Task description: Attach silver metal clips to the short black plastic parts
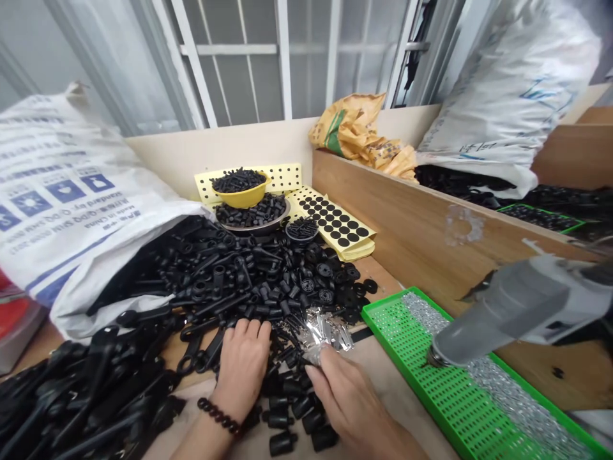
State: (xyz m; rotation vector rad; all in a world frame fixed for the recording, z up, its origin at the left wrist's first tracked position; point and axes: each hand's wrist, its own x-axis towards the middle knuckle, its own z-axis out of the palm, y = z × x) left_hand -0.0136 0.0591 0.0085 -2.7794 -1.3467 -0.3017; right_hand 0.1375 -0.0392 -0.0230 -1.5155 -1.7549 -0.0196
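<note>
Left hand (242, 367), a bead bracelet (220, 415) at its wrist, lies open with fingers spread on black plastic parts (268, 281) near the bench's (383, 383) front edge; right hand (345, 402) closes narrowly on silver foil packets (325, 335) just beside it. Right: a grey power tool (522, 306) hangs above a green perforated tray (443, 390) of small screws (517, 396). Beyond the heap: a yellow bowl (239, 198), a metal plate (272, 225) and dotted yellow sheets (352, 246) — white woven sacks (62, 191) at the left.
</note>
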